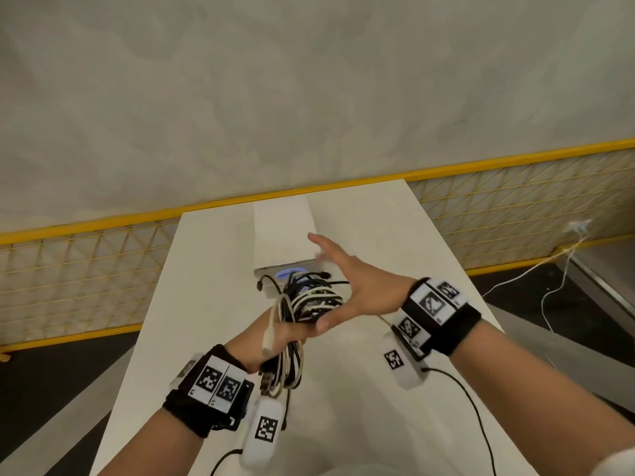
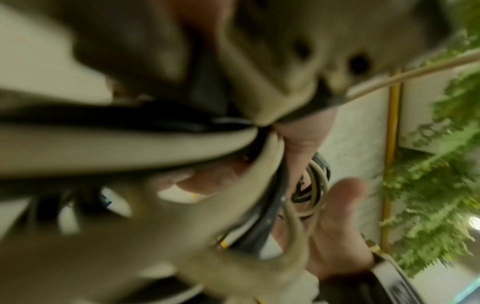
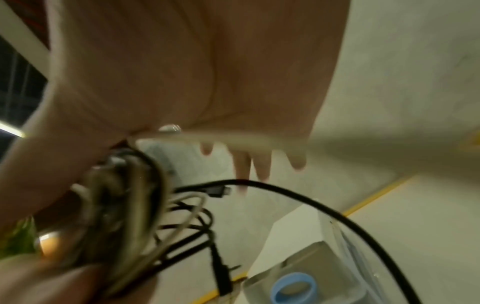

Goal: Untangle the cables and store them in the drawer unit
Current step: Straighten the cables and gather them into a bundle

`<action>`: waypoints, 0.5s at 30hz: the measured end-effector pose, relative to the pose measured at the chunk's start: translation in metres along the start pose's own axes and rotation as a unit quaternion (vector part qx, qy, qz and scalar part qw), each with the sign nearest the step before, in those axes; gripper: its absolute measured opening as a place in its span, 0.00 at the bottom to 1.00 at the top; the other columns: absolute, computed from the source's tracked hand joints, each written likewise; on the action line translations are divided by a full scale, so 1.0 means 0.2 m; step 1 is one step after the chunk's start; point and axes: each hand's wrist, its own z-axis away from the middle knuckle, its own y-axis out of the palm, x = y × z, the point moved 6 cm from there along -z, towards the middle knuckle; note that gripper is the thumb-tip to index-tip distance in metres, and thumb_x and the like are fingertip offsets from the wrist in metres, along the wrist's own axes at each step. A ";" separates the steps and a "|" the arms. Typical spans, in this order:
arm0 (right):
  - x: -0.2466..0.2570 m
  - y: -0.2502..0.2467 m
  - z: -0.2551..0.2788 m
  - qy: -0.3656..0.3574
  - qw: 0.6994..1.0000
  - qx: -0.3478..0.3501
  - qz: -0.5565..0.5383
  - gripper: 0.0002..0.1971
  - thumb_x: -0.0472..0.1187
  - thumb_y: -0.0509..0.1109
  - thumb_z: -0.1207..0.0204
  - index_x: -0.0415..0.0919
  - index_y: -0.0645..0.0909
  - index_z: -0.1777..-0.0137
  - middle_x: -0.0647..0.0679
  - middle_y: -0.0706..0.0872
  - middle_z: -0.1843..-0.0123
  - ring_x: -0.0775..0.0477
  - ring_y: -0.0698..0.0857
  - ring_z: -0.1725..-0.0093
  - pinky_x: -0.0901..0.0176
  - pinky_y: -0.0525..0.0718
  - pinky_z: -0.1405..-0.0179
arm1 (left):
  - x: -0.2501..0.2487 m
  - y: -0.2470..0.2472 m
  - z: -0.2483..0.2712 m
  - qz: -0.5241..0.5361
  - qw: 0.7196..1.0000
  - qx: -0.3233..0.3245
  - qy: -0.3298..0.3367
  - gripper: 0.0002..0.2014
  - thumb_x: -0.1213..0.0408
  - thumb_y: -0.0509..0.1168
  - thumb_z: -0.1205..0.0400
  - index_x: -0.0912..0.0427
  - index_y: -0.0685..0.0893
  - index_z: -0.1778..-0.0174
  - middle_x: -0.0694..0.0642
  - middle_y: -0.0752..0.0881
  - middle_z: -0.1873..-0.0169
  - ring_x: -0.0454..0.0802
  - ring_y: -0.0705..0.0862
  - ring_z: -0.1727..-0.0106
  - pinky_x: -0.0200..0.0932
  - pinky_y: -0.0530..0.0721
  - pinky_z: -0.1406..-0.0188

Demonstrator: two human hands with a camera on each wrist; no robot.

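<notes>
A tangled bundle of black and white cables (image 1: 302, 304) hangs above the white table (image 1: 395, 242); loose ends dangle below my wrist. My left hand (image 1: 278, 333) grips the bundle round its middle. My right hand (image 1: 343, 280) stands beside the bundle with straight fingers, palm and thumb against it. Just behind the hands stands the white drawer unit (image 1: 280, 231), its clear drawer (image 1: 292, 269) pulled out. In the right wrist view my palm (image 3: 207, 82) sits above the cables (image 3: 124, 205), and a blue ring (image 3: 294, 288) lies in the drawer (image 3: 311, 265). The left wrist view is blurred, filled by cables (image 2: 272, 205).
A yellow mesh fence (image 1: 515, 201) runs behind the table along the white wall. A thin white cord (image 1: 549, 269) trails over the dark floor at the right. Black leads (image 1: 474, 407) from the wrist cameras lie on the near table. Green foliage (image 2: 428, 185) shows in the left wrist view.
</notes>
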 end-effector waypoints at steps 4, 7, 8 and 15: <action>-0.04 -0.01 -0.01 0.033 0.986 0.098 -0.133 0.16 0.38 0.75 0.26 0.36 0.79 0.41 0.51 0.85 0.68 0.44 0.84 0.72 0.66 0.80 0.74 | 0.03 -0.08 0.06 0.078 0.996 -0.032 -0.014 0.04 0.71 0.72 0.24 0.59 0.84 0.59 0.46 0.80 0.79 0.38 0.76 0.78 0.30 0.73 0.75; -0.09 -0.16 0.01 0.019 0.956 -0.061 -0.288 0.12 0.40 0.66 0.19 0.29 0.81 0.56 0.53 0.62 0.81 0.55 0.58 0.83 0.66 0.55 0.81 | 0.16 -0.15 0.07 0.178 0.978 -0.082 -0.077 0.15 0.65 0.74 0.25 0.58 0.77 0.76 0.56 0.71 0.80 0.45 0.69 0.82 0.35 0.67 0.80; -0.08 -0.18 0.02 0.008 0.938 -0.117 -0.327 0.13 0.41 0.64 0.18 0.32 0.82 0.58 0.54 0.59 0.81 0.55 0.55 0.82 0.65 0.53 0.79 | 0.18 -0.13 0.06 0.219 0.969 -0.080 -0.078 0.16 0.62 0.75 0.27 0.57 0.76 0.75 0.55 0.69 0.80 0.46 0.68 0.81 0.37 0.65 0.79; 0.04 0.16 0.06 -0.084 0.956 -0.281 0.008 0.15 0.44 0.57 0.14 0.44 0.82 0.36 0.57 0.89 0.55 0.56 0.87 0.54 0.59 0.83 0.47 | 0.12 0.18 -0.06 0.521 0.845 -0.075 -0.099 0.20 0.48 0.64 0.19 0.60 0.87 0.42 0.61 0.89 0.49 0.58 0.88 0.45 0.53 0.84 0.46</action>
